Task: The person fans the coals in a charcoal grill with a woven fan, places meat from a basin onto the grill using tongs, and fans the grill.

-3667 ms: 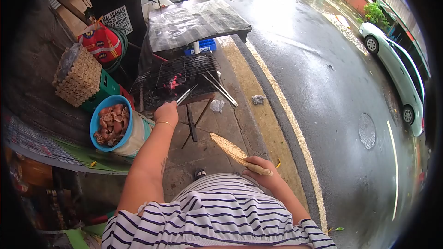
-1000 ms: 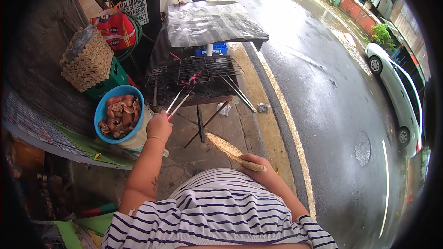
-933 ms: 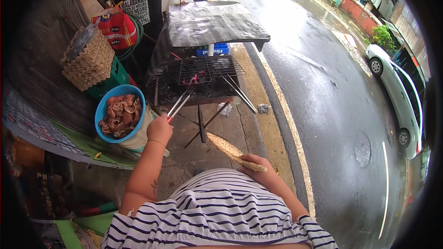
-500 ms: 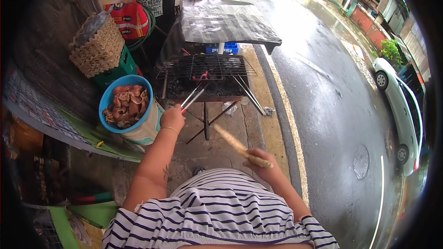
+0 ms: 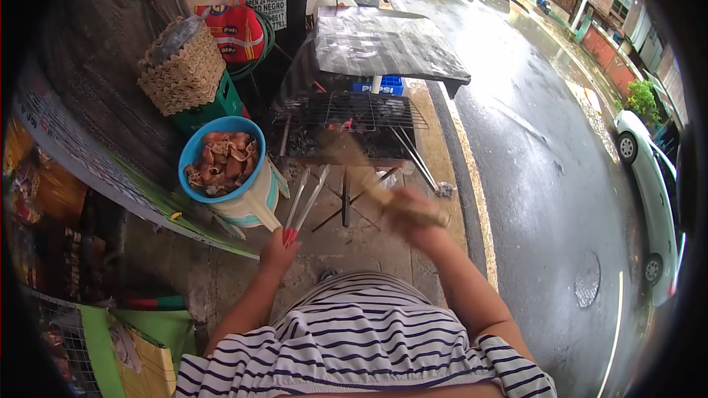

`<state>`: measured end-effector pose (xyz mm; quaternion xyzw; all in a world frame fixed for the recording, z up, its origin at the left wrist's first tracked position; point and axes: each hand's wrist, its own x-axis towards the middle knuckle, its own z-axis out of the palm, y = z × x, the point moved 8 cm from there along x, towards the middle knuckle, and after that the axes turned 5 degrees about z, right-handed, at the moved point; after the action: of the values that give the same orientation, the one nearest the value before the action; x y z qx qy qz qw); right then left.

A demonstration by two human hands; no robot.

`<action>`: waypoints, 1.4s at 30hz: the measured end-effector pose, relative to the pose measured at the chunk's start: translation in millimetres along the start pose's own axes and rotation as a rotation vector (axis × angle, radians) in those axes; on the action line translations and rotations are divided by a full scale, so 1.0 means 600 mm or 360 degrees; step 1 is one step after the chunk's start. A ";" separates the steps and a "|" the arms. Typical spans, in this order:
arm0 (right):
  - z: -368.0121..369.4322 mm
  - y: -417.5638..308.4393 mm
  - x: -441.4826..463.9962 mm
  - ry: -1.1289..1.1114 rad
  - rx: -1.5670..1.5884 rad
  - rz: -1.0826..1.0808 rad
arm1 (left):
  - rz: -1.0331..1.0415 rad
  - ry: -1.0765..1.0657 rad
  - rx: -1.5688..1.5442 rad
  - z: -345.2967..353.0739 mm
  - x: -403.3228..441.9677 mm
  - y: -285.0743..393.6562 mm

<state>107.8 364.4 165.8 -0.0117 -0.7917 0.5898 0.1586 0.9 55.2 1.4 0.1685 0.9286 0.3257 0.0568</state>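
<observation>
My left hand [image 5: 279, 254] is closed round the red grips of metal tongs [image 5: 303, 203], whose tips point up toward the grill. In my right hand [image 5: 414, 215] is a tan hand fan [image 5: 361, 173], smeared by motion and held before the grill's front edge. Beyond them stands a charcoal grill with a wire grate [image 5: 354, 109] on top and glowing coals [image 5: 341, 126] beneath. Left of the grill, a blue basin [image 5: 189, 155] holds flat brownish-pink pieces of meat [image 5: 225, 162]. The basin rests on a pale sack-like container [image 5: 247, 211].
A dark metal sheet [image 5: 383, 40] covers the grill's far side. A woven basket [image 5: 181, 70] sits on a green crate [image 5: 203, 114] at the left. On the right runs a wet road [image 5: 531, 177] with a parked car [image 5: 653, 199]. A blue crate [image 5: 391, 86] stands behind the grill.
My left hand has drawn back toward my body, bringing the tongs away from the grate. My right hand has risen, swinging the fan up toward the coals. The view has shifted slightly.
</observation>
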 end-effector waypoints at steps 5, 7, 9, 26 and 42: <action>-0.004 0.061 0.017 -0.0042 0.0000 0.0136 | -0.0175 -0.0164 0.0005 0.033 -0.073 -0.037; -0.018 0.066 0.025 0.0131 -0.0160 0.0205 | -0.0206 -0.0107 -0.0014 0.042 -0.096 -0.057; 0.008 0.013 0.018 -0.0180 -0.0074 0.0016 | -0.0275 -0.0152 0.0017 0.046 -0.112 -0.074; 0.007 0.073 0.013 -0.0232 -0.0079 0.0213 | -0.0161 0.0004 0.0103 0.013 -0.142 -0.083; -0.091 0.072 -0.121 0.0005 -0.0239 0.0320 | 0.0219 -0.0084 0.0196 0.092 0.184 0.226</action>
<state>183.8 413.6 121.9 -0.1038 -0.8283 0.5417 0.0987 -53.5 225.3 43.4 0.2435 0.9313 0.2665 0.0482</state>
